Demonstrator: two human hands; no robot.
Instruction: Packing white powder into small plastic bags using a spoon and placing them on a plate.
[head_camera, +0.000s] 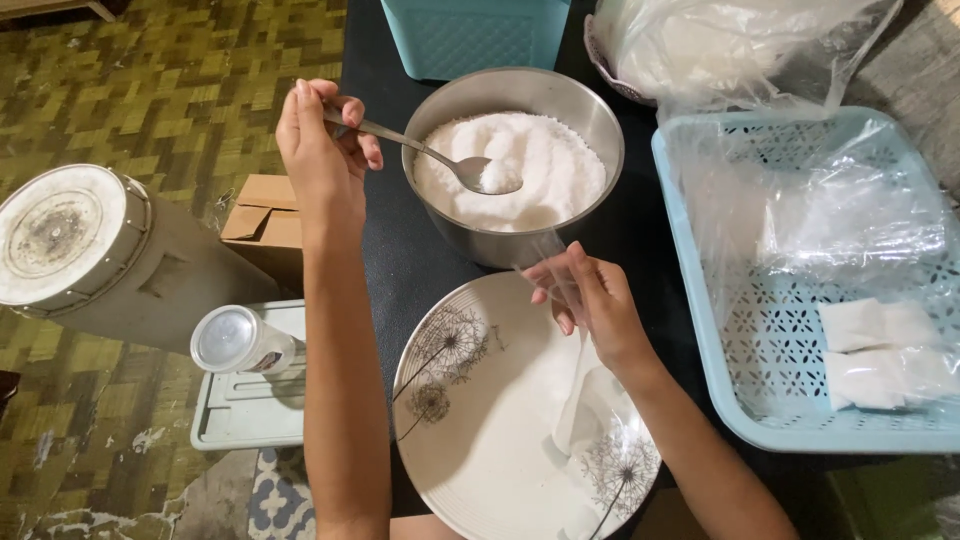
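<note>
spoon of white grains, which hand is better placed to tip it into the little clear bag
Left. The left hand already holds the spoon, loaded, over the steel bowl. The right hand is busy holding the small clear bag open beside the bowl.

Right of your frame: light-blue basket holding filled white packets.
Left: grey drum, cardboard box, capped jar.

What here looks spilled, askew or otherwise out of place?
Nothing stands out. The white granules sit inside the steel bowl, the spoon carries its load over it, and the plate shows no spill.
</note>
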